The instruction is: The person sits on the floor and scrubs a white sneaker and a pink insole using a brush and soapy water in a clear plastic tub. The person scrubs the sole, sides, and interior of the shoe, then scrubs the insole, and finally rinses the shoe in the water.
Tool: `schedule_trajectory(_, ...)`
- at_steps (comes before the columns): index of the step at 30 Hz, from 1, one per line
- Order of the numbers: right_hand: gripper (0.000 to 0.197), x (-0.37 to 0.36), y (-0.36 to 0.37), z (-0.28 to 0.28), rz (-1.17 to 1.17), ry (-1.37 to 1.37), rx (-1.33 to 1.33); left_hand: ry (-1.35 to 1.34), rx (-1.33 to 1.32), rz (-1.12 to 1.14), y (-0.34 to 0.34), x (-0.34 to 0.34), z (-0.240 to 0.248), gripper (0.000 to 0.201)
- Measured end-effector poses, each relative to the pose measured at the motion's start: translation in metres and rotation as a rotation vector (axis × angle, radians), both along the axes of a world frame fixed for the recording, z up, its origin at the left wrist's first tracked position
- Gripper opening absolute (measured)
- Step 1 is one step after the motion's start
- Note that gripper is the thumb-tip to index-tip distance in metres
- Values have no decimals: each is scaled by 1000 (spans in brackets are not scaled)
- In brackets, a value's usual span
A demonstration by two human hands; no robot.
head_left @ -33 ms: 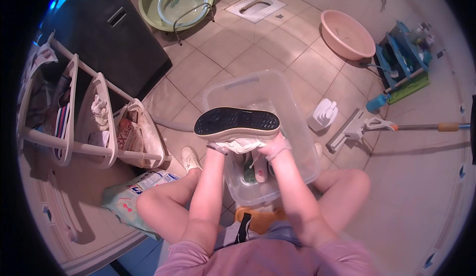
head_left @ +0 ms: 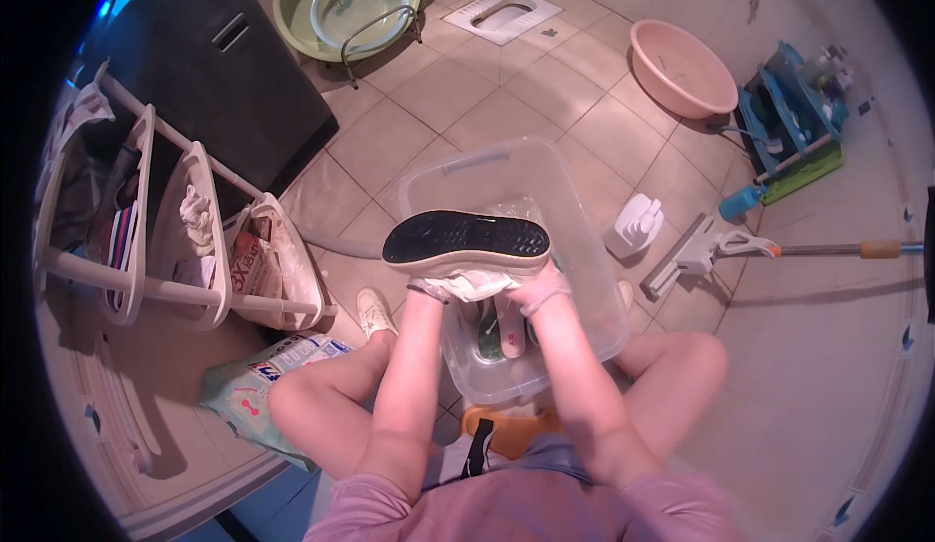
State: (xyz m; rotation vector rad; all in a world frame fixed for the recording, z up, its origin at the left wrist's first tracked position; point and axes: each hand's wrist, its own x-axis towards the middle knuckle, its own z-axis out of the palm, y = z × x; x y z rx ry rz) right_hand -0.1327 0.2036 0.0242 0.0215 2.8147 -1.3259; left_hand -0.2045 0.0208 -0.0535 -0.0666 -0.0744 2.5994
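Under the near edge of the shoe (head_left: 467,238), right hand (head_left: 541,292) grips one end, thin see-through covering at the wrist; left hand (head_left: 427,291) goes under the other end, fingers hidden, so can't tell how far closed. Shoe is held up, black sole facing the camera, pale sidewall toward the person. White crumpled material (head_left: 474,285) shows between the hands; upper or cloth, unclear. Change since the previous frame: next to none, sole and both hands practically in place. For the work in hand, reads as a steady hold; shoe not set down. Below is the clear plastic tub (head_left: 516,383), shoe over it, not resting on its floor. Inside: green item (head_left: 490,336) and pale item (head_left: 511,332) side by side, partly covered by the arms. Just right of tub, white container (head_left: 638,225), then mop head (head_left: 682,255) and blue bottle (head_left: 742,201). Farther out, pink basin (head_left: 682,70) on tiles, green basin (head_left: 295,18) upper left, white rack (head_left: 200,235) at left.
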Motion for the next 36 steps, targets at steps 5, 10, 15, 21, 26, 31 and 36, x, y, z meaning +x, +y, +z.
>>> schedule_trajectory(5, 34, -6, 1, -29, -413, -140, -1789, -54, 32, 47, 6, -1, -17, 42)
schedule_trajectory(10, 36, -4, -30, 1, -623, -222, -1831, -40, -215, 138, -31, -1, -61, 43)
schedule_trajectory(15, 35, 1, -13, -18, -373, 110, -1603, 121, 16, -49, 31, 20, 65, 36)
schedule_trajectory(21, 32, 14, -23, 24, -421, -154, -1877, -306, -281, 134, 40, 25, 99, 35)
schedule_trajectory(26, 42, 11, -3, 59, -46, -676, -1554, -135, -318, -23, 40, 33, 115, 27)
schedule_trajectory(31, 36, -10, -6, 68, -168, -683, -1691, -98, -472, -138, 42, 40, 128, 25)
schedule_trajectory(36, 28, -5, -28, 98, -205, -605, -1783, -124, -562, -91, 37, 44, 121, 25)
